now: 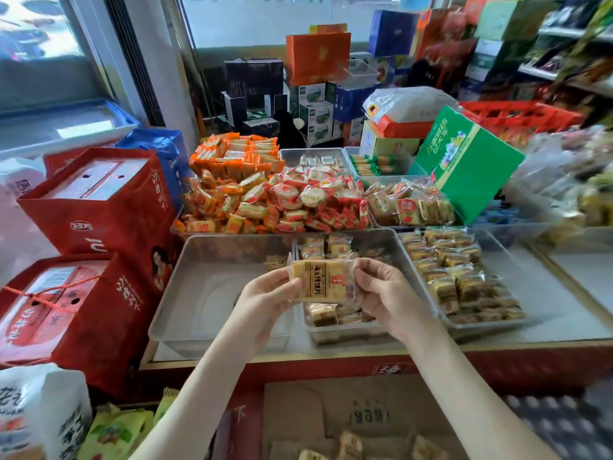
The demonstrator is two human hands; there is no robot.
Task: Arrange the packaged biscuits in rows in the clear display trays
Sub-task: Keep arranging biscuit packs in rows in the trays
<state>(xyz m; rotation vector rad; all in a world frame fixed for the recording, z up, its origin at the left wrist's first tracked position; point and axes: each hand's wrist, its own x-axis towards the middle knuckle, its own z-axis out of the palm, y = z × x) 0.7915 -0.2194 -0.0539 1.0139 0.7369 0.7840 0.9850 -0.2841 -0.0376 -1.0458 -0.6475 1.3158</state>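
Both hands are over the counter [550, 313]: left hand [265, 295] and right hand [386, 293] each pinch one side of a biscuit pack [320, 280], held flat just above the middle tray [345, 333], which is part filled with packs. Left tray [205, 293] touches it; right tray [487, 325] has packs in rows. Far trays are heaped with orange and red snacks [265, 194]. Red bags [99, 207] stacked left, green box [464, 161] far right, window [248, 18] behind, shelves [564, 48] far right

- Red gift bags [99, 207] stand at left, a blue bag [162, 151] behind them.
- A green carton [464, 167] leans tilted at right, a red crate [520, 116] behind it.
- An orange gift bag [318, 56] stands far back.
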